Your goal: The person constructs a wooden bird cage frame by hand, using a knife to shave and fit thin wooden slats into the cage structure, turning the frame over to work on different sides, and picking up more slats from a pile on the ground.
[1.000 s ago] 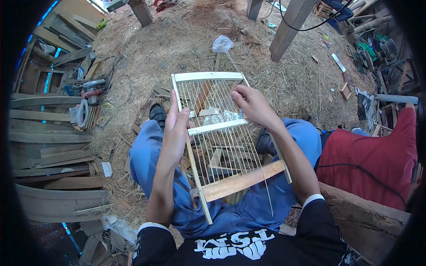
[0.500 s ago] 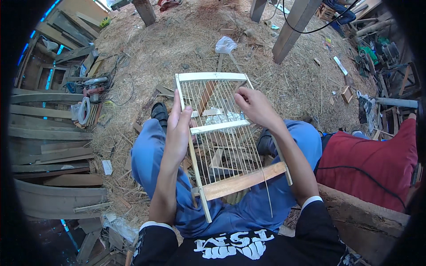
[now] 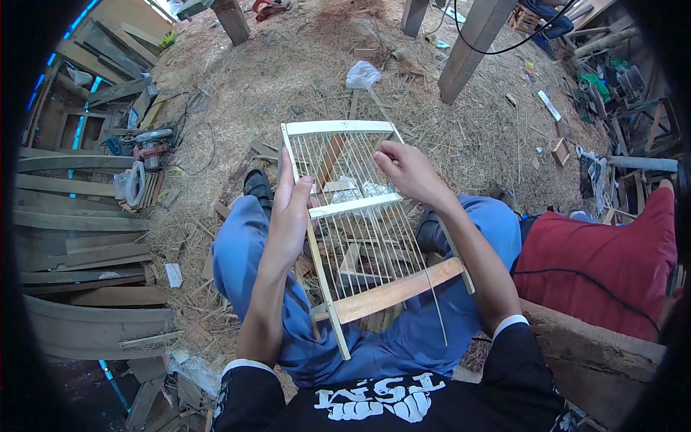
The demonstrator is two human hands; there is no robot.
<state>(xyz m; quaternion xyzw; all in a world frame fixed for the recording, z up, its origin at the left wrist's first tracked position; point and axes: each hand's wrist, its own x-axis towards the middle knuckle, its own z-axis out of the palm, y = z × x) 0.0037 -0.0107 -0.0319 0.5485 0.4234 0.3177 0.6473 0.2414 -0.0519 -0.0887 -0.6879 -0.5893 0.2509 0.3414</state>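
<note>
Frame [image 3: 356,206], one: pale wood, strung with thin rods [image 3: 374,245], held above the lap [image 3: 381,349].
Left hand [image 3: 289,209]: grip clamped on the left rail [image 3: 322,270].
Right hand [image 3: 409,171]: curled at the right-hand rods; I cannot tell whether its grip is clamped on one.
Long rod [image 3: 437,317], one: end projecting past the lower rail [image 3: 389,291].
Handling, as I judge it from my remote post: keep the left hold firm, the frame untwisted, the right touch light and in line with the rods, which look easily bent.
Surroundings: sandal [image 3: 257,186], littered floor [image 3: 288,79], plastic bag [image 3: 362,74]; saw [image 3: 151,146] left, red cloth [image 3: 597,266] right.
</note>
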